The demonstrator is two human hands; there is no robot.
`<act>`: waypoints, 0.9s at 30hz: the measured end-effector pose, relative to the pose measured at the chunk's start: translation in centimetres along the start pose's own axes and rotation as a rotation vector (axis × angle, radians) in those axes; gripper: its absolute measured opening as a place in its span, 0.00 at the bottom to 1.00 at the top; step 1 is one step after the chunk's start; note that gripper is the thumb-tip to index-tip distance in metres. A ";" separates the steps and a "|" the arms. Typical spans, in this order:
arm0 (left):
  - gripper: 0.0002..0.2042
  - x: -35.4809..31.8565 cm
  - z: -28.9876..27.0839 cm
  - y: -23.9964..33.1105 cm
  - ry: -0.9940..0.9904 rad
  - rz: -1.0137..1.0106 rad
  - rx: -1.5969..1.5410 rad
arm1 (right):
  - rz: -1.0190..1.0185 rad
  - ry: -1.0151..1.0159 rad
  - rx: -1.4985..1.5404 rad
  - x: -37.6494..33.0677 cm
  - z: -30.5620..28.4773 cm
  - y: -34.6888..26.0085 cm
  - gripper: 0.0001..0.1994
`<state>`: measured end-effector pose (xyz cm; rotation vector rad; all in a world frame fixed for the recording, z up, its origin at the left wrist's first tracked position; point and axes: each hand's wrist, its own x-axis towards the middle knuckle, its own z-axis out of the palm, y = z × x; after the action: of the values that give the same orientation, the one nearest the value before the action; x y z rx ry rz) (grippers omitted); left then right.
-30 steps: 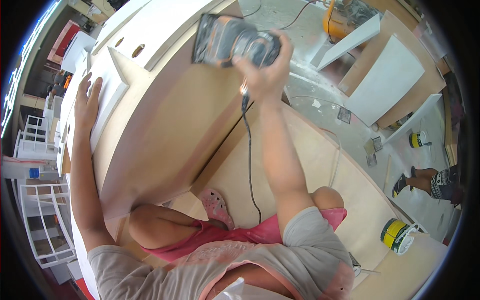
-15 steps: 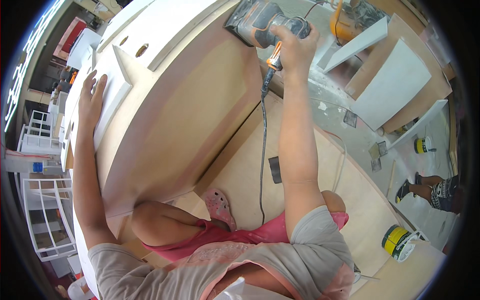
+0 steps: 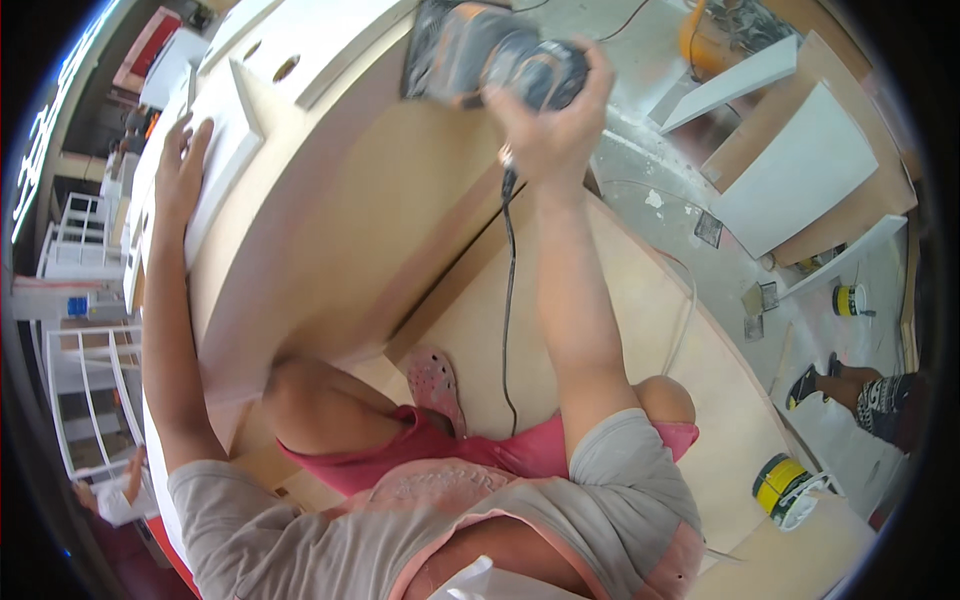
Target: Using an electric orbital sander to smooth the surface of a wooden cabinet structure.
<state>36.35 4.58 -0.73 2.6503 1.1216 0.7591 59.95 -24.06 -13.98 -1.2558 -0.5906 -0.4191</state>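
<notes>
My right hand [image 3: 556, 130] is wrapped round the rounded grip of a dusty grey and orange electric sander [image 3: 470, 60]. The sander's dark pad lies against the upper part of a curved wooden panel [image 3: 390, 190], and its black cord [image 3: 511, 300] hangs down past my forearm. Over on the left, my left hand [image 3: 180, 178] lies with fingers stretched out at the edge of a white board [image 3: 228, 150] on top of the wooden piece. I sit with bent legs on a pale wooden surface.
Beside my right side stands a yellow and black tub [image 3: 783, 488]. White panels [image 3: 800, 170] lean or lie on the grey floor at upper right, near an orange machine [image 3: 700, 40]. Another person's legs [image 3: 865, 395] show at far right. White frames [image 3: 95, 390] stand at left.
My right hand has moved the sander left along the curved panel; it is slightly blurred. My left hand stays on the white board. At lower left, another person has come further into view.
</notes>
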 end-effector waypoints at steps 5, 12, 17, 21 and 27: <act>0.35 0.4 0.0 -0.2 0.009 -0.036 0.007 | 0.095 0.021 0.100 -2.8 0.6 0.2 0.33; 0.35 -0.2 -0.1 -0.5 0.014 -0.041 0.052 | -0.244 -0.103 -0.050 -7.3 1.8 -4.7 0.35; 0.36 -0.3 -0.1 0.1 0.014 -0.047 0.062 | 0.102 0.129 -0.004 0.1 0.9 -1.9 0.35; 0.36 -0.5 -0.1 0.9 0.009 -0.060 0.073 | 0.370 0.167 0.266 5.2 -0.4 -0.2 0.37; 0.36 -0.4 0.1 0.9 -0.005 -0.055 0.059 | 0.342 0.195 0.198 4.8 -0.3 0.7 0.36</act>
<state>36.72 3.72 -0.65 2.6549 1.2293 0.7199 64.14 -24.04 -11.53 -1.0848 -0.2380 -0.1877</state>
